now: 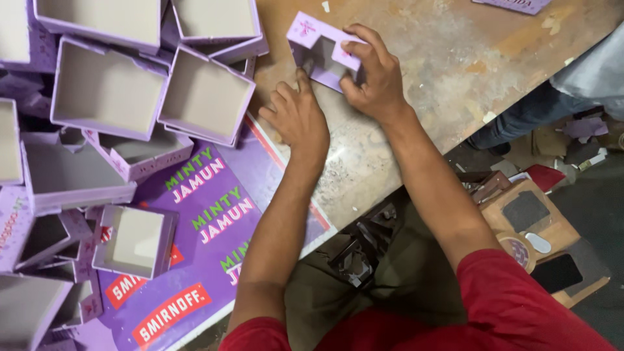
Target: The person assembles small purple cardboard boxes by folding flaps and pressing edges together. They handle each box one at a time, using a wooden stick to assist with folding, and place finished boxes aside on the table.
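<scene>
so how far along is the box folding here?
Done: a heap of folded lilac boxes lies open side up at the left of the wooden table. In hand: the right hand grips one small lilac box on its side, and the left hand presses at its base. Left: printed purple sheets lie flat under the heap, unfolded. No count can be told.

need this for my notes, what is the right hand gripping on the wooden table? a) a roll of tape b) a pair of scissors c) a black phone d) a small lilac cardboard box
d: the right hand curls its fingers over the edge of a small lilac cardboard box on the wooden table, with the left hand pressed beside it.
</scene>
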